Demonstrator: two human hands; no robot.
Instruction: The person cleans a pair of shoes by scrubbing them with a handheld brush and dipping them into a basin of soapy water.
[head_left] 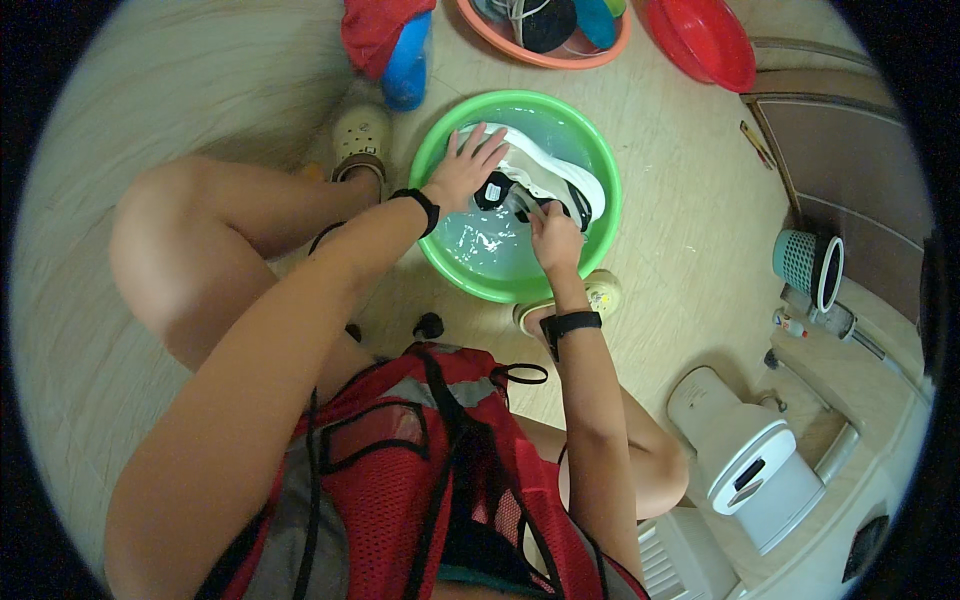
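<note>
A white shoe (548, 165) with a black lining lies on its side in a green basin (432, 262) of cloudy water. On the toe or heel end of the shoe, I cannot tell which, my left hand (465, 172) rests flat with its fingers spread. My right hand (556, 238) is closed around a thin, pale, see-through handle (527, 204) at the shoe's dark opening. The handle's far end is hard to make out against the shoe and water, so its kind is unclear.
Beyond the green basin stands an orange basin (575, 62) holding shoes and other items. A red basin (700, 45) is at the far right, and a blue bottle-like thing (406, 70) at the far left. A toilet (750, 465) and a teal basket (795, 258) stand to the right.
</note>
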